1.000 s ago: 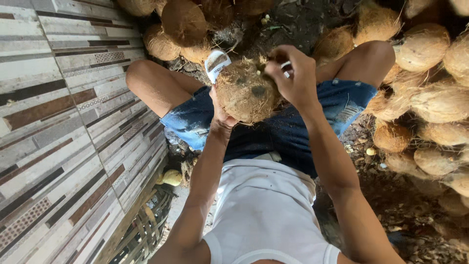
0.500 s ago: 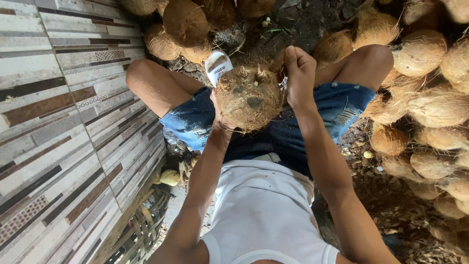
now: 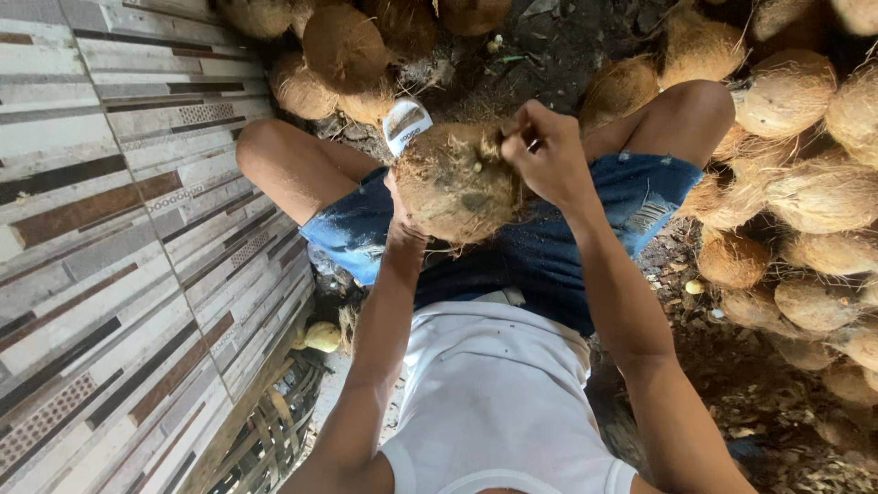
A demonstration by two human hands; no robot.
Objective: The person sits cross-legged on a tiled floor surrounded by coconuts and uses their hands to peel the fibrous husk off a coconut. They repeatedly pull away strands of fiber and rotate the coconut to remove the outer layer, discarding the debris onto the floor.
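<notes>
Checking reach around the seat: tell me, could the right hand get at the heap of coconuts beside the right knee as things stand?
Probably yes. The heap of coconuts lies uncovered beside the knee, but the right hand is busy on the held coconut.

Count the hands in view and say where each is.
2. The left hand cups the husked coconut from below, mostly hidden behind it. The right hand grips the coconut's upper right edge, its fingers pinching the fibres. No other person's hands show.

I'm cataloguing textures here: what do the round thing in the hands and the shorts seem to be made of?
The coconut looks like dry, fibrous husk, matte brown, with loose hairs sticking out along its edge. The shorts look like blue denim: woven cloth, faded, with frayed rips on the thigh.
</notes>
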